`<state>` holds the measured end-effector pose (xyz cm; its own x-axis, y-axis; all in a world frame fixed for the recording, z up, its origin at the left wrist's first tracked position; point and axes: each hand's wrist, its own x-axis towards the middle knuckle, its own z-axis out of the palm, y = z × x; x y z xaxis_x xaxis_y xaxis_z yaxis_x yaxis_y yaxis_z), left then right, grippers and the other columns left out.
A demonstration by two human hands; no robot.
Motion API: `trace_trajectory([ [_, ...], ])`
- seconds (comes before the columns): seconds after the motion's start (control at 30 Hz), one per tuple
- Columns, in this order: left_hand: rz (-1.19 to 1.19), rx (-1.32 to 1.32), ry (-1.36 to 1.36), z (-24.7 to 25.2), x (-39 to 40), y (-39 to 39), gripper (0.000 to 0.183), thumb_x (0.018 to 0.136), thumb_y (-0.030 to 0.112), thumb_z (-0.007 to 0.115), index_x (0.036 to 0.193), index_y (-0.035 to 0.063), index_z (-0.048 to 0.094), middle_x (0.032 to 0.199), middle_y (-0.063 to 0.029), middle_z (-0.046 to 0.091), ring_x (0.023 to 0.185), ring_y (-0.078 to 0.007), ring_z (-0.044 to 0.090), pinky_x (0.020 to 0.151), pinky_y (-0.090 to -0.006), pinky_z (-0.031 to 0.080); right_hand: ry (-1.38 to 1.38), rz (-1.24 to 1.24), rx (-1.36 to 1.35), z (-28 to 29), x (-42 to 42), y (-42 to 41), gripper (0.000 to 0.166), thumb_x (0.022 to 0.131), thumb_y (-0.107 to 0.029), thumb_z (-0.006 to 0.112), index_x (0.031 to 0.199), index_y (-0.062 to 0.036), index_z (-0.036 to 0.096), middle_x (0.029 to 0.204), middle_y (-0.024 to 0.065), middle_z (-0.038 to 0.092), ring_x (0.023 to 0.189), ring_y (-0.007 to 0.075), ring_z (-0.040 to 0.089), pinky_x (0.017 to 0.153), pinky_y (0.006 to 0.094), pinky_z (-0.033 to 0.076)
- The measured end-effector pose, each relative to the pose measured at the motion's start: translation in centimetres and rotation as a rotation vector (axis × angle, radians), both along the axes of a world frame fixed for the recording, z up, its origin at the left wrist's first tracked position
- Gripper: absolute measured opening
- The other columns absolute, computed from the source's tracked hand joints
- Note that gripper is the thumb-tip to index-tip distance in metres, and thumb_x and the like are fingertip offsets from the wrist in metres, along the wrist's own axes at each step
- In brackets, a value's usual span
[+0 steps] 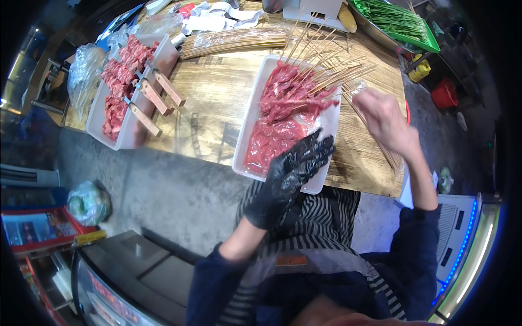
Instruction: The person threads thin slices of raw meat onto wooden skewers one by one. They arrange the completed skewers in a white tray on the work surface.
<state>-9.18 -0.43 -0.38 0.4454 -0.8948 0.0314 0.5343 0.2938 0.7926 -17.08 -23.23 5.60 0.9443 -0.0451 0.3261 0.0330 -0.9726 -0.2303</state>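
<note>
A white plastic tray (242, 136) holds loose raw red meat (271, 142) at its near end. Farther back in it lie several bamboo skewers threaded with meat (285, 87), their bare ends fanned out past the far right rim. My left hand (291, 171), in a wet black glove, is over the near right part of the tray with its fingers stretched out. Nothing shows in its grasp. Bare and blurred, my right hand (381, 116) is just right of the tray, above a bundle of plain skewers (385, 153). Its fingers look curled; whether they hold a skewer is unclear.
At the left of the wooden table (204, 106), a second white tub (122, 140) carries meat chunks on wooden-handled skewers (155, 95). Packed bamboo skewers (236, 42) lie at the back. Green stalks (391, 20) fill a green tray behind right. A glass-fronted cabinet (118, 281) stands lower left.
</note>
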Motion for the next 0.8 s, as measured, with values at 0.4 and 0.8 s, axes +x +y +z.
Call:
trace_trajectory([
  [0.4, 0.182, 0.208, -0.229, 1.2, 1.9, 3.9, 0.047, 0.093, 0.022, 0.052, 0.126, -0.0102, 0.047, 0.118, -0.0213, 0.059, 0.107, -0.0295, 0.059, 0.096, -0.0406, 0.044, -0.153, 0.077, -0.451, -1.2, 11.6, -6.1, 0.005, 0.081, -0.004, 0.057, 0.079, -0.0002, 0.060, 0.088, 0.0158, 0.062, 0.095, 0.0281, 0.060, 0.106, 0.0550, 0.030],
  [0.8, 0.371, 0.107, -0.353, 0.5, 4.8, 3.8, 0.049, 0.094, 0.026, 0.049, 0.125, -0.0120, 0.046, 0.121, -0.0235, 0.057, 0.103, -0.0312, 0.061, 0.094, -0.0414, 0.047, 0.103, -0.536, 0.537, -7.6, 4.1, -16.4, 0.015, 0.082, -0.012, 0.065, 0.086, 0.0028, 0.065, 0.064, 0.0084, 0.062, 0.048, 0.0127, 0.060, 0.048, 0.0272, 0.049],
])
